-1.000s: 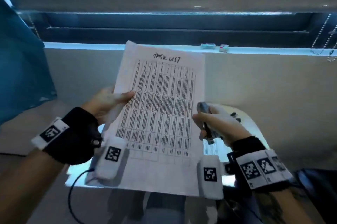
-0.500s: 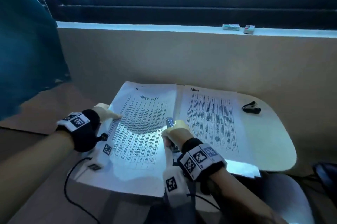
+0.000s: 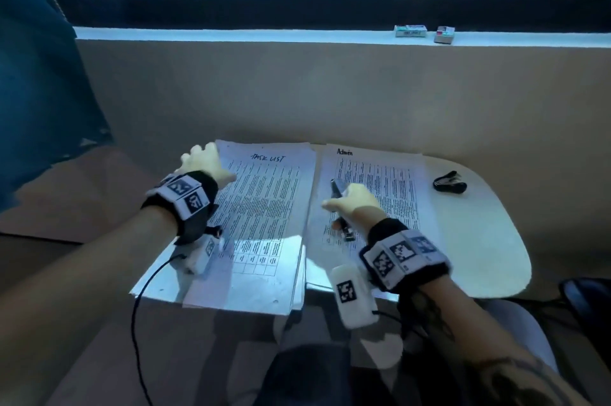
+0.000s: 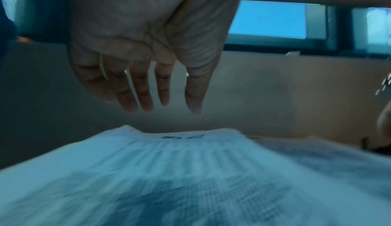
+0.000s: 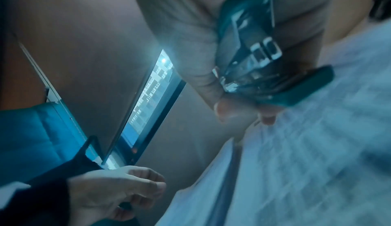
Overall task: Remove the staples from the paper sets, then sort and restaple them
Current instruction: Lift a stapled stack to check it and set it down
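Note:
Two paper sets lie side by side on the small white table (image 3: 489,240): the one headed "TASK LIST" (image 3: 267,207) on the left, the one headed "Admin" (image 3: 390,187) on the right. My left hand (image 3: 201,161) hovers over the left set's top left corner, fingers straight and holding nothing (image 4: 148,87). My right hand (image 3: 353,204) grips a dark stapler (image 3: 340,207) above the Admin set's left margin; in the right wrist view the stapler (image 5: 253,59) lies in the palm, fingers curled round it. A black staple remover (image 3: 449,182) sits at the table's back right.
A beige wall rises right behind the table, topped by a window ledge with two small boxes (image 3: 410,31) (image 3: 444,34). A blue curtain (image 3: 39,75) hangs at the left. A black cable (image 3: 139,306) runs from my left wrist off the table's front edge.
The TASK LIST set, held up a second ago, now lies flat on the table. My left hand has let go and moved to its top left corner; my right hand with the stapler shifted right.

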Motion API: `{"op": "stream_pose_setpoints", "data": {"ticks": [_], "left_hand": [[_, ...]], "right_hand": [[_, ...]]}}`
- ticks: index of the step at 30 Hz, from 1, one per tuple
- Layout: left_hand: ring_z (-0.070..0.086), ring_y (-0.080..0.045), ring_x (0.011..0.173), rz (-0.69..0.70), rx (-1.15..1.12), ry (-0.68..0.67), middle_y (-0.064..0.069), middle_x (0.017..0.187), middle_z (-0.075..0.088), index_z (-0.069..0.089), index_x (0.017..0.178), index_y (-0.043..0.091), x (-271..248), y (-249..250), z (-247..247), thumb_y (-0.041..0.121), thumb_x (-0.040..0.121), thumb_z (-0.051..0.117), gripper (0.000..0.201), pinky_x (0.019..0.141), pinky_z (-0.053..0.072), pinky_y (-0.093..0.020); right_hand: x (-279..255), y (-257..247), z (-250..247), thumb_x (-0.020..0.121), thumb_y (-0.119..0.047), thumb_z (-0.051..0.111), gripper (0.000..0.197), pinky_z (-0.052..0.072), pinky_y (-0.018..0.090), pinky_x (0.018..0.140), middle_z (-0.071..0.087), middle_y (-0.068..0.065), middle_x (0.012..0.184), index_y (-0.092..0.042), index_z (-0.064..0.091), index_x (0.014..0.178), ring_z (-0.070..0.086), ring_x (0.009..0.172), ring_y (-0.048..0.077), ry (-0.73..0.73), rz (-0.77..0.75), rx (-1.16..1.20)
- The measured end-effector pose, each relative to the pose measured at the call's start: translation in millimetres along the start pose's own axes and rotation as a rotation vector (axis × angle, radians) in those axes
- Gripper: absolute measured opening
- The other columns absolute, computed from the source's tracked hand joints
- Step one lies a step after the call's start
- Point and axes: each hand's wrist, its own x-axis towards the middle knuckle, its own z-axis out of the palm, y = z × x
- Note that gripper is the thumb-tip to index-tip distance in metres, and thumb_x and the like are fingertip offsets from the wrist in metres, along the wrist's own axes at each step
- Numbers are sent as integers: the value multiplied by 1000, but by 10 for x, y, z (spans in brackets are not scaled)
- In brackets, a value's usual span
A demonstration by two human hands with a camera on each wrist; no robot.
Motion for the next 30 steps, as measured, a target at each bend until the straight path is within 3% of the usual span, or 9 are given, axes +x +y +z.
{"op": "stream_pose_setpoints", "data": {"ticks": [3,5,7,11,15,18,20,24,30], "left_hand": [[56,-23,99,160,-60,-146,-9,109,57,55,109,10,-103,447,-11,33,84,65,35,79,45,-30],[56,-18,76,212,-142,-320,-8,94,60,60,99,10,-227,735,70,29,86,64,23,59,43,-24],[56,-18,70,182,-236,-493,-9,92,62,64,102,3,-342,969,193,23,85,67,26,55,42,-23],[59,-18,84,223,-20,-430,-9,98,62,62,98,7,-477,1308,354,27,83,69,26,77,48,-27],[57,-26,115,187,18,-457,-12,124,60,54,121,-2,-542,1429,422,26,86,66,47,97,44,-34],[60,-24,105,164,-19,-495,-14,117,62,54,121,-4,-551,1456,494,28,85,65,49,91,45,-33],[59,-23,99,145,-33,-494,-16,118,62,55,121,-4,-549,1460,532,31,86,65,50,90,46,-33],[52,-28,121,129,-69,-502,-14,133,52,48,129,-2,-594,1488,596,31,89,60,53,96,42,-32],[47,-26,125,140,-304,-465,-12,138,47,41,134,-1,-679,1607,614,27,96,50,48,99,37,-29]], "right_hand": [[-16,229,-430,90,-13,59,16,42,22,40,53,5,70,-9,45,82,52,48,13,182,19,-97],[-48,471,-667,89,-16,58,24,48,28,49,58,7,68,-17,41,71,58,55,18,312,80,-272],[-102,696,-845,86,-21,59,23,53,34,63,64,13,79,-16,44,69,65,72,27,407,150,-414],[-144,1001,-1051,79,-32,65,29,46,33,72,65,21,98,-8,54,90,63,89,33,414,271,-399],[-136,1001,-1144,81,-24,71,33,46,35,75,58,10,77,-4,45,85,57,80,26,386,279,-207],[-110,919,-1147,80,-23,72,32,43,28,65,56,11,80,-2,48,84,53,75,22,348,298,-140],[-101,860,-1153,82,-23,70,27,38,25,55,56,9,68,-5,51,73,52,61,18,307,323,-100],[-108,798,-1176,85,-18,67,30,35,25,51,52,6,60,-7,50,63,47,52,16,207,345,-101],[-89,818,-1106,81,-7,69,24,42,24,49,56,7,56,-7,54,63,50,47,17,252,233,-57]]}}
